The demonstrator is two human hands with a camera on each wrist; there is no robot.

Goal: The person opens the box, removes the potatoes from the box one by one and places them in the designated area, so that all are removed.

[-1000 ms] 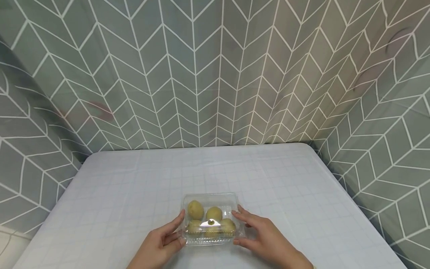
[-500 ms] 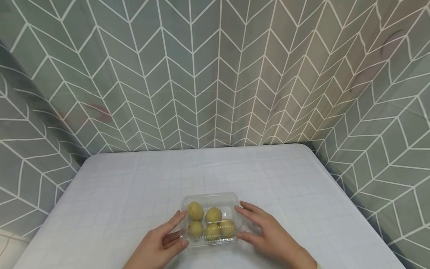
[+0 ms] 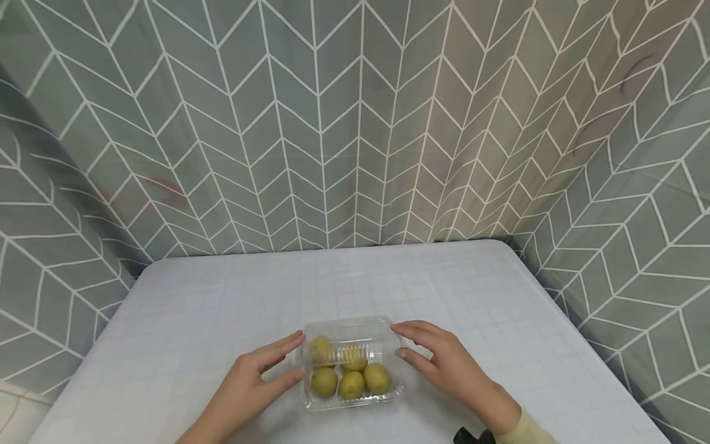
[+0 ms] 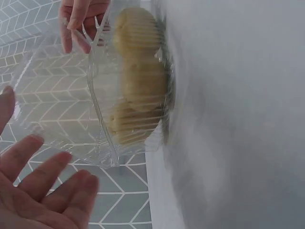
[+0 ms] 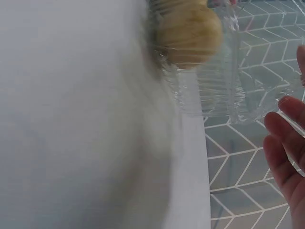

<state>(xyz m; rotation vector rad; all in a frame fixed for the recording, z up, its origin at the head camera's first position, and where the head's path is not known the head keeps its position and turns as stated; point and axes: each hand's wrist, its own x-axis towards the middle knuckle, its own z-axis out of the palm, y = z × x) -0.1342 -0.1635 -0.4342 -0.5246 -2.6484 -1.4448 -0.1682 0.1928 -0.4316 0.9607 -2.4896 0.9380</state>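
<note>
A clear plastic clamshell box (image 3: 355, 404) sits on the white table with several round yellow-green fruits (image 3: 352, 385) in it. Its see-through lid (image 4: 57, 95) stands tilted up, with the ridged part over the rear fruits in the head view. My left hand (image 3: 249, 376) is at the lid's left side, fingertips right at the edge and fingers spread. Opposite it, my right hand (image 3: 449, 361) has index finger and thumb at the lid's right edge. In the right wrist view the right fingertips (image 5: 274, 119) reach the lid's corner, nearly straight.
A white checked cloth covers the table (image 3: 222, 308), which has rounded far corners. Grey curtains (image 3: 338, 123) with white chevron lines surround it at the back and sides. A small black object (image 3: 474, 436) shows below the right wrist, beside a pale sleeve (image 3: 527, 430).
The lid's front has risen and swung back, so the front fruits show clearly. Both hands have moved up and back along the box sides with it.
</note>
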